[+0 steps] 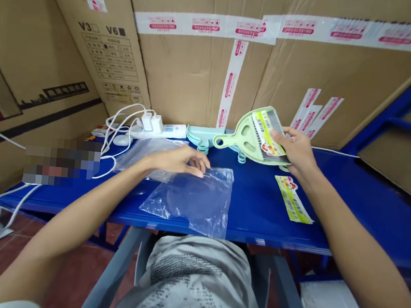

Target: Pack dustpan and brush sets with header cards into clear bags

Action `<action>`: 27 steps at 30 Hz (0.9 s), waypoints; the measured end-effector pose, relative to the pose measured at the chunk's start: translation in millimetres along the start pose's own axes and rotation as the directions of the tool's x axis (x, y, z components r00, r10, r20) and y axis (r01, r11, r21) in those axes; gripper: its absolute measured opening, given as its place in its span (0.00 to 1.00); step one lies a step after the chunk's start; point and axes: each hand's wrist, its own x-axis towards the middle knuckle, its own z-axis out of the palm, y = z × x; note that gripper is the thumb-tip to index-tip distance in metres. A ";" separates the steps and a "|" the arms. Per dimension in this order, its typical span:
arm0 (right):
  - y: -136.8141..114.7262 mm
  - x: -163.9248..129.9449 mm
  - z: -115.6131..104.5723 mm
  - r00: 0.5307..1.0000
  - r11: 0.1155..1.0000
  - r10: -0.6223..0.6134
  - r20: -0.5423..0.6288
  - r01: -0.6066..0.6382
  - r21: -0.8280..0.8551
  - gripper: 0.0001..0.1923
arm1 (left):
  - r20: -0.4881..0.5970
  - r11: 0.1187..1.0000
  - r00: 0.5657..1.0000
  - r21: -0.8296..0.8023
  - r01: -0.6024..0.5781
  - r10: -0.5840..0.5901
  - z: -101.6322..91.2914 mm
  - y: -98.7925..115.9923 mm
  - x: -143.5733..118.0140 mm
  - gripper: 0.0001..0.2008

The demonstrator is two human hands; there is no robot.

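Observation:
My right hand (298, 152) grips a pale green mini dustpan (248, 134) with a yellow label card against its face, held tilted just above the blue table (259, 202). My left hand (183, 160) rests palm down on the top edge of a clear plastic bag (195, 201) lying flat in front of me, fingers pinching its rim. A second yellow label card (293, 199) lies flat on the table under my right wrist.
More pale green dustpans (202, 136) are stacked behind, against cardboard boxes (198, 76). A pile of clear bags (144, 150) lies at left, beside a white power strip (164, 129) with chargers and white cables (116, 131). A blue shelf frame (402, 110) stands at right.

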 end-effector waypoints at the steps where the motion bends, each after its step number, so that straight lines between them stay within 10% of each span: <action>1: 0.6 -1.1 -0.5 0.999 0.999 -0.010 0.035 0.011 -0.033 0.19 | -0.002 0.999 1.000 0.032 -0.029 0.029 0.7 -1.5 0.6 0.16; 11: 11.2 -13.5 9.0 0.948 0.956 0.004 0.318 0.090 -0.279 0.30 | 0.048 0.963 0.997 0.261 -0.065 0.054 -11.4 -7.8 -8.3 0.07; 27: 16.5 -61.2 48.5 0.767 0.951 0.302 0.566 -0.203 -0.232 0.31 | -0.374 0.964 0.888 0.097 -0.249 0.267 8.5 11.5 -1.8 0.08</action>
